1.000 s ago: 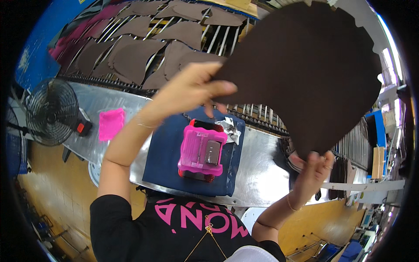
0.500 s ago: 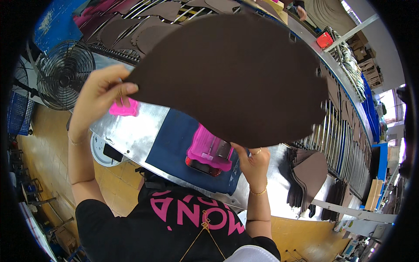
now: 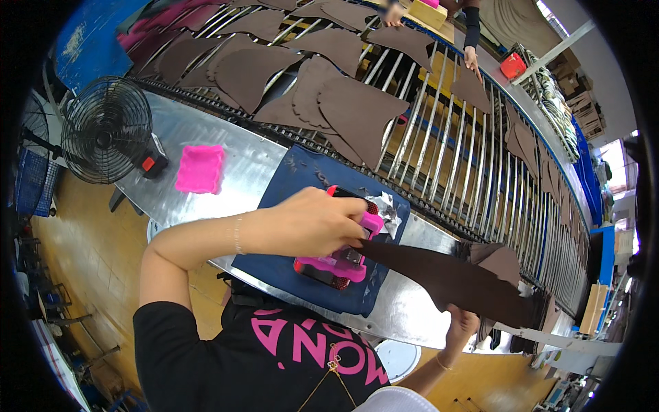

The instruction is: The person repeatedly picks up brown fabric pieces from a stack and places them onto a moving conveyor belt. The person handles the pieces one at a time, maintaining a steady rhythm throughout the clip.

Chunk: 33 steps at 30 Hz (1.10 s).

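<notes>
A large dark brown leather piece [image 3: 446, 275] is seen almost edge-on, stretched low over the right part of the metal table [image 3: 182, 130]. My left hand [image 3: 312, 223] grips its left end just above a pink box-shaped device [image 3: 340, 264], which sits on a dark blue mat [image 3: 288, 192]. My right hand [image 3: 461, 323] holds the piece's right end from below, near the table's front edge. A crumpled bit of foil [image 3: 388, 213] lies beside the device.
A black table fan [image 3: 104, 129] and a pink scalloped tray [image 3: 199, 168] stand on the left. Behind the table, a roller rack [image 3: 439, 158] carries several brown cut pieces [image 3: 357, 110]. Another person's hand [image 3: 470, 58] reaches onto it at the far side, near a red box [image 3: 511, 65].
The leather piece, held up flat before the camera earlier, has come down and turned edge-on. My left hand moved right and down to the pink device; my right hand shifted right.
</notes>
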Available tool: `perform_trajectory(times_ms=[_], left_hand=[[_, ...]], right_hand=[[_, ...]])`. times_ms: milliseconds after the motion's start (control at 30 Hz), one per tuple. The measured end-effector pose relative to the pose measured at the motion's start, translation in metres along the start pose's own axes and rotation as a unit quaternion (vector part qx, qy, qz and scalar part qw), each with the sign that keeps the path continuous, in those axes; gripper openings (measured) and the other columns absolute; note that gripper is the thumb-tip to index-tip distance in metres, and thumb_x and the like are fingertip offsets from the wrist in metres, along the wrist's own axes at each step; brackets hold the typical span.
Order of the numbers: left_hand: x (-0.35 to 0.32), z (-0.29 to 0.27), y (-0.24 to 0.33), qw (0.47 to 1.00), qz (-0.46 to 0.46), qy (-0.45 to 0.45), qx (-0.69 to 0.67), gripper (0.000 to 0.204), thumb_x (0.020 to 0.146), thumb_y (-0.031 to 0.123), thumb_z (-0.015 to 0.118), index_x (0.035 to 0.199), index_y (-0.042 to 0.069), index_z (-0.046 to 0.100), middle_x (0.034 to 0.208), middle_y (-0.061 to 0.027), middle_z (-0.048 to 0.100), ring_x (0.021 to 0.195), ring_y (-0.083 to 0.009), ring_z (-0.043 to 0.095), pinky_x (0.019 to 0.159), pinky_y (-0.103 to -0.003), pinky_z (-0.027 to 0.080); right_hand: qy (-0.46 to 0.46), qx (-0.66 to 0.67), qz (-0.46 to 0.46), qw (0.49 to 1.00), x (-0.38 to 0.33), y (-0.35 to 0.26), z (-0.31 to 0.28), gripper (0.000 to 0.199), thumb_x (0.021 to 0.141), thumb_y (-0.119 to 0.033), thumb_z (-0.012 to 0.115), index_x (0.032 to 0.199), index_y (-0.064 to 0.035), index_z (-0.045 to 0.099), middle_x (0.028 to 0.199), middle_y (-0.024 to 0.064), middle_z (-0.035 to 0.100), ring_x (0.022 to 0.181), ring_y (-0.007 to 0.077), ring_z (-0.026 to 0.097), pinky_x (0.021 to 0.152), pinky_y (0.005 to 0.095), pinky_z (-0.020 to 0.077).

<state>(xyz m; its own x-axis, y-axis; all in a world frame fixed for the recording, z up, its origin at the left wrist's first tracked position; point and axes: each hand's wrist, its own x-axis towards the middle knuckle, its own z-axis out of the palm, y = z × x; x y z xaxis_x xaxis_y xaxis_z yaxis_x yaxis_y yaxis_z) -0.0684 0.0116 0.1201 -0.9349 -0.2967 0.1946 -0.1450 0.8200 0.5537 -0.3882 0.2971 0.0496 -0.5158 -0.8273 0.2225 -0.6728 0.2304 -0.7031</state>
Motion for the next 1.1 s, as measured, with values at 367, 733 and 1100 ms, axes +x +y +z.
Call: perform_trajectory(times_ms=[367, 733, 1100], left_hand=[[0.135, -0.058, 0.015, 0.949, 0.179, 0.257, -0.04, 0.067, 0.072, 0.037, 0.075, 0.127, 0.01, 0.049, 0.105, -0.0126, 0.055, 0.084, -0.0287, 0.059, 0.073, -0.036, 0.05], [0.117, 0.02, -0.101, 0.884, -0.173, 0.214, -0.379, 0.019, 0.089, 0.015, 0.057, 0.102, 0.002, 0.061, 0.06, -0.0053, 0.058, 0.042, -0.0154, 0.052, 0.041, -0.029, 0.04], [0.051, 0.019, -0.286, 0.708, -0.351, 0.365, -0.492, 0.006, 0.093, 0.011, 0.052, 0.095, 0.006, 0.051, 0.067, 0.0024, 0.042, 0.044, -0.0057, 0.037, 0.037, -0.021, 0.025]], right_hand=[[0.106, -0.349, -0.211, 0.907, 0.111, -0.108, -0.156, 0.013, 0.087, -0.001, 0.056, 0.099, 0.0015, 0.06, 0.077, 0.0091, 0.058, 0.073, 0.0205, 0.053, 0.083, 0.0333, 0.042], [0.141, -0.458, -0.385, 0.789, 0.212, -0.231, -0.031, 0.027, 0.084, -0.017, 0.063, 0.11, -0.0113, 0.063, 0.105, 0.0056, 0.063, 0.099, 0.0222, 0.056, 0.093, 0.0363, 0.0312], [0.067, -0.386, -0.186, 0.901, 0.153, -0.124, -0.024, 0.018, 0.083, -0.015, 0.064, 0.099, -0.007, 0.063, 0.1, 0.0052, 0.063, 0.1, 0.0218, 0.054, 0.09, 0.0356, 0.0301]])
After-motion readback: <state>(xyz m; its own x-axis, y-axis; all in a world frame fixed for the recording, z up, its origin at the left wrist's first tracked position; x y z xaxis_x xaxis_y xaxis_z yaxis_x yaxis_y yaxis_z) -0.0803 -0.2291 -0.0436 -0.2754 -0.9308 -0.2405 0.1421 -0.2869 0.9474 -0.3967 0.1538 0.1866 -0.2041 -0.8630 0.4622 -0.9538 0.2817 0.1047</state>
